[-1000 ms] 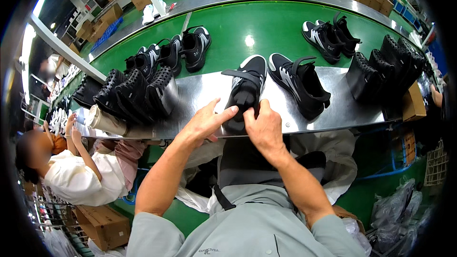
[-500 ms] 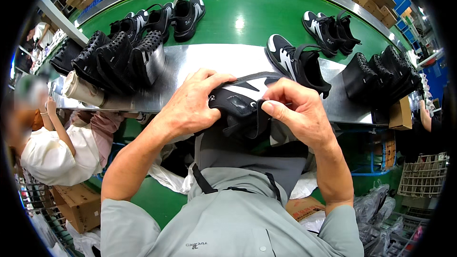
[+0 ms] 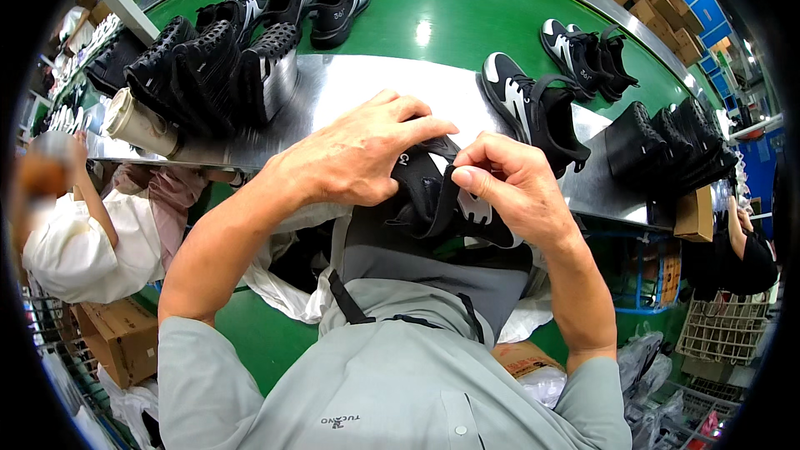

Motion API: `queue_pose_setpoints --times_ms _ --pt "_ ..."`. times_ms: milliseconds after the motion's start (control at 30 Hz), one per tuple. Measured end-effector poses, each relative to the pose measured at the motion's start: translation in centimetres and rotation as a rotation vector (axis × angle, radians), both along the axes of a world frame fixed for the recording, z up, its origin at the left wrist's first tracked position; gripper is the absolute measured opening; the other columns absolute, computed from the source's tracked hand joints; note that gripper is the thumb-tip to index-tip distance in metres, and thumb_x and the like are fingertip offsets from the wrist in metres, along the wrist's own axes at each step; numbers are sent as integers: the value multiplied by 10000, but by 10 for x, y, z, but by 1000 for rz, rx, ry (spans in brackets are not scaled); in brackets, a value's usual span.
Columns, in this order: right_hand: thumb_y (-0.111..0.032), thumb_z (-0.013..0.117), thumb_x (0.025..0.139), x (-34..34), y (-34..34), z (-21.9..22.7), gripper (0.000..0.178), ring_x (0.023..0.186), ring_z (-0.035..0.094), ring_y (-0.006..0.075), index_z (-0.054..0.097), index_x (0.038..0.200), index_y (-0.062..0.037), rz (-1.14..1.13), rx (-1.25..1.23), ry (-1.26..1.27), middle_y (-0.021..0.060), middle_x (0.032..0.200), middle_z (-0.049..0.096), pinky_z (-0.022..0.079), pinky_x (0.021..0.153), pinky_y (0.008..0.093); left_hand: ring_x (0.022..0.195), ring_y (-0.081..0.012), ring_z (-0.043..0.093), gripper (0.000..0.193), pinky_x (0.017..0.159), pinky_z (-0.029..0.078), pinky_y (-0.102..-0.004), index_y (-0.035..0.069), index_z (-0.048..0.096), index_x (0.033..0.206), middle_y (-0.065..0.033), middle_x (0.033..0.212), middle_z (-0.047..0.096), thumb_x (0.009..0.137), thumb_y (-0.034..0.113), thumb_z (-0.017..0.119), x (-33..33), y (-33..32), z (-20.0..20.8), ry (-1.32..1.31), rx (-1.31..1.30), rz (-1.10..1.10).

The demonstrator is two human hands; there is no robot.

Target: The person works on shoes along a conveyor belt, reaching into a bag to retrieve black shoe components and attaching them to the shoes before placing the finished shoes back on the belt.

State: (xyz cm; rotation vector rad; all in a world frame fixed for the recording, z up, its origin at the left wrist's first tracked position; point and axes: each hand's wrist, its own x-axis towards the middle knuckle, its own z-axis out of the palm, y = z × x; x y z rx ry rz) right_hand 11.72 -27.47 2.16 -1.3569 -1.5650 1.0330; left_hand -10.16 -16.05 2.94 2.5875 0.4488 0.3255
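Observation:
A black and white sneaker (image 3: 414,182) is between my hands, over my lap at the near edge of the bench. My left hand (image 3: 354,150) grips its side, with the thumb on the near side and the fingers reaching over the top. My right hand (image 3: 518,187) pinches a black edge near the shoe's opening between thumb and fingers. Part of the shoe is hidden behind both hands. Just beyond my right hand, another black and white sneaker (image 3: 521,107) rests on the metal bench.
Black sneakers stand on edge along the metal bench (image 3: 350,75) at left (image 3: 204,83) and right (image 3: 667,142). A beige cup (image 3: 137,125) is at the left. More sneakers (image 3: 340,8) sit on the green belt (image 3: 450,12). A co-worker in white (image 3: 96,242) is at left.
The sneaker has turned, showing less of its white side and more of its opening. My left fingers have stretched further across it toward my right hand. The whole view has shifted slightly.

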Motion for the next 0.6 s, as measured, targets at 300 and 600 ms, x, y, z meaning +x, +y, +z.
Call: queue_pose_setpoints --times_ms 300,600 --pt "-74 724 885 -21 17 1 106 643 551 105 704 930 19 23 -44 -101 50 704 619 449 580 299 1256 -363 511 939 1098 440 -425 69 456 1475 -167 1323 594 570 -40 684 -7 7 0 17 -27 -14" --pt "-105 763 858 -23 42 -2 161 664 648 218 680 941 5 -199 423 -397 110 815 667 510 620 335 1063 -318 646 859 972 509 -391 92 430 1496 -228 1199 652 672 72 671 -19 19 -13 -39 -324 324"
